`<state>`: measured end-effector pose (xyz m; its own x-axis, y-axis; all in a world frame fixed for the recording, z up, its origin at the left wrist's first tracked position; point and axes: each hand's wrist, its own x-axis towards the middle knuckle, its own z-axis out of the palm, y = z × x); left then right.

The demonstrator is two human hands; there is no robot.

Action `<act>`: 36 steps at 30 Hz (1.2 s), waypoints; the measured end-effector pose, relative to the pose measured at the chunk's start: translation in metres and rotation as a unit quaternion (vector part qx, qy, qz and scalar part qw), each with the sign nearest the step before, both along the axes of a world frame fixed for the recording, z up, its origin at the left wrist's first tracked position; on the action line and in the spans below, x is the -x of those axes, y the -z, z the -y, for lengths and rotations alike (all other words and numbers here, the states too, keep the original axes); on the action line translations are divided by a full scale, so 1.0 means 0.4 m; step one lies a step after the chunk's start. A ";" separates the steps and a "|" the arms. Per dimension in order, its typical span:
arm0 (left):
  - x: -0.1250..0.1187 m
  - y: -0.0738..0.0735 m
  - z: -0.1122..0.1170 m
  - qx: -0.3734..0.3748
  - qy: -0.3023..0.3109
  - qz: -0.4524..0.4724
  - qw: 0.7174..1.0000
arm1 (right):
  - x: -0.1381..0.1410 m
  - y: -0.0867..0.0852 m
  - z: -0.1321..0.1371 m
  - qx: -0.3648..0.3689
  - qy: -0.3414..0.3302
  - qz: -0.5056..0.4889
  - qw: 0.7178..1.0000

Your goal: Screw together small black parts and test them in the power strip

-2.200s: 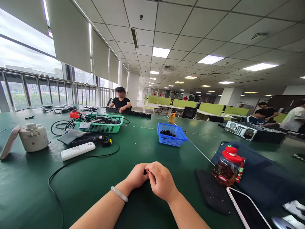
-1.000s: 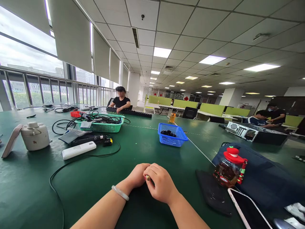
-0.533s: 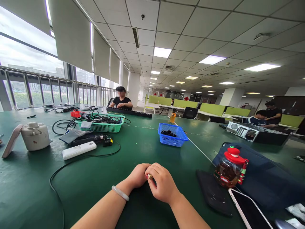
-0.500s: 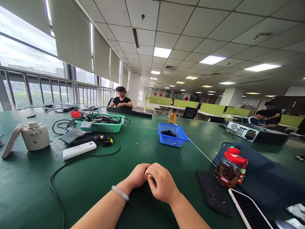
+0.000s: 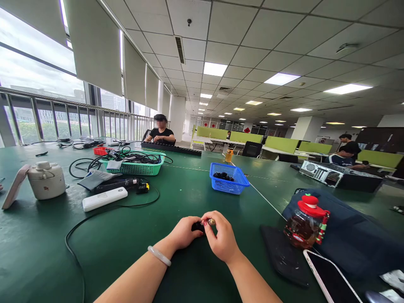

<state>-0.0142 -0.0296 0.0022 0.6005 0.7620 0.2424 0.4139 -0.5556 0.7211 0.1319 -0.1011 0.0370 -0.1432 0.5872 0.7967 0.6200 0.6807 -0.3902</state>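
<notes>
My left hand (image 5: 184,232), with a pale bangle (image 5: 159,256) at the wrist, is closed around a small black piece (image 5: 198,226) just above the green table. Its kind is hidden by the fingers. Between the thumb and fingers of my right hand (image 5: 223,242) is a slim tool with a gold-coloured rounded end (image 5: 211,221). The tool's other end points toward the black piece; whether they touch I cannot tell. Beyond my hands stands a blue plastic basket (image 5: 227,186) holding several small black parts (image 5: 223,176).
A green basket (image 5: 135,168) of cables, a white power bank-like block (image 5: 105,199) and a cream jug (image 5: 47,181) stand left. To the right are a red-lidded jar (image 5: 303,225), a black pouch (image 5: 284,256) and a phone (image 5: 331,277). A person (image 5: 160,131) sits across the table.
My right hand has shifted slightly right and turned, so the tool's gold-coloured end now points right. The black piece has come into view in my left hand, which has hardly moved.
</notes>
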 end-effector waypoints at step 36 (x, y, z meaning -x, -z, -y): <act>-0.013 0.014 -0.025 0.078 -0.031 -0.013 0.996 | 0.066 0.010 0.021 0.009 -0.067 0.295 0.953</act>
<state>-0.0089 -0.0194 -0.0032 0.5564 0.8245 0.1035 0.4631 -0.4111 0.7852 0.1057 -0.1096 0.0331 -0.6375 0.5455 0.5441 0.6434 0.7654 -0.0135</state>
